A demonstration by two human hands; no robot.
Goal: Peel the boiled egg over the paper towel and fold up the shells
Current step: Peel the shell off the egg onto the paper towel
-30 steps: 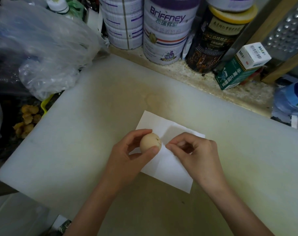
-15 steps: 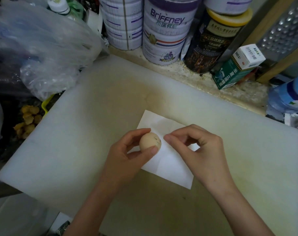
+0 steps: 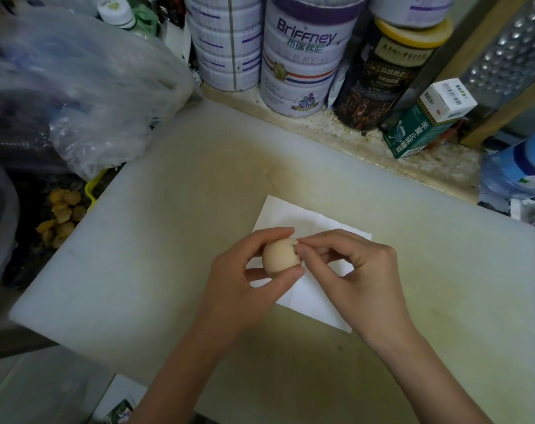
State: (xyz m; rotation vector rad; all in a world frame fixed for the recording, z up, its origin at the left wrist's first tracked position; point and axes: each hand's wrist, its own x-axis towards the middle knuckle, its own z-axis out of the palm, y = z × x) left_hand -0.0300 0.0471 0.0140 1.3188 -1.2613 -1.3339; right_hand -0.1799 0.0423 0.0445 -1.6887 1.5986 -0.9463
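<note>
Fingers of the left hand (image 3: 241, 289) curl round the egg (image 3: 280, 255) above the paper towel (image 3: 293, 215), cracked end facing right, where fingers of the right hand (image 3: 364, 276) pinch its shell.

Probably a home kitchen counter: white cutting board (image 3: 156, 240); milk-powder tins (image 3: 297, 56); metal grater (image 3: 511, 47); plastic bags (image 3: 85, 81)

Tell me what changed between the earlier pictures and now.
The right hand moved left, closing the small gap to the tan boiled egg. Its fingers now pinch the cracked shell at the egg's end. The left hand still grips the egg above the white paper towel, which lies where it was on the white cutting board.
</note>
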